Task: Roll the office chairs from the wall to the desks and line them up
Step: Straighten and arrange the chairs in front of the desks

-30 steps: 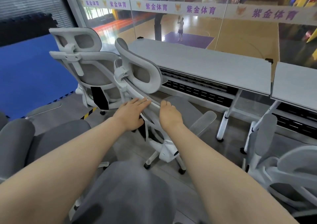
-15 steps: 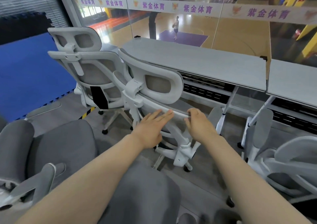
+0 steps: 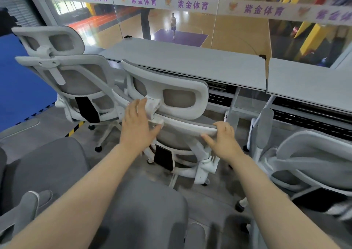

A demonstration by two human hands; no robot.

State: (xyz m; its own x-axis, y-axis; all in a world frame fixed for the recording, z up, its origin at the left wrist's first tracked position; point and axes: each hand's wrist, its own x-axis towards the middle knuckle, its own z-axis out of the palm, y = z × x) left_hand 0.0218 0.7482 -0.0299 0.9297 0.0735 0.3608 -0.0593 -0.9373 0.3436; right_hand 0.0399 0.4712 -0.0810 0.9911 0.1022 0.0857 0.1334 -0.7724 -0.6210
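The middle chair stands at the near edge of the left table, its back toward the camera, just beside another chair at that table's left end. The left hand lies flat with spread fingers against the top rail of the backrest by the headrest bracket. The right hand curls its fingers over the same rail. A second table adjoins on the right.
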